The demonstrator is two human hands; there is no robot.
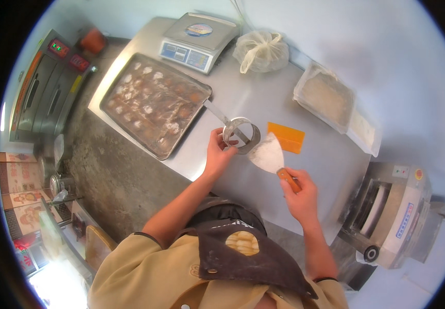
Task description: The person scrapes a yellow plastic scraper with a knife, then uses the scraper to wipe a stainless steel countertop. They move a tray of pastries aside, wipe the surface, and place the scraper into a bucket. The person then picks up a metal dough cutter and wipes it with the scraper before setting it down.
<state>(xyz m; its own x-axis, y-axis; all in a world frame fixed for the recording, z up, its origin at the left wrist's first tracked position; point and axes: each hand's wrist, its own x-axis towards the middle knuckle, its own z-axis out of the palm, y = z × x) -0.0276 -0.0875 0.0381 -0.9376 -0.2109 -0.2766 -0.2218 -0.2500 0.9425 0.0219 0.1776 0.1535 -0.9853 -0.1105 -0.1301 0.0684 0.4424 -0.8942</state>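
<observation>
My left hand (219, 150) is closed around the lower left side of a round metal ring (254, 139). A flat metal strip (216, 111) runs from the ring up toward the corner of a baking tray; I cannot tell whether the two are one piece. In my right hand (303, 196) is a scraper (268, 156), gripped by its orange-brown wooden handle. Its wide blade is coated in white, and the tip lies close beside the ring. An orange plastic bench scraper (290, 138) lies on the metal table (256, 103) just beyond the blade.
Left on the table is the dark baking tray (168, 152), holding brownish pieces under plastic film with white patches. Behind stand a digital scale (191, 35), a tied plastic bag (262, 51) and a clear tub (327, 98). A machine (395, 216) stands right, an oven (42, 95) far left.
</observation>
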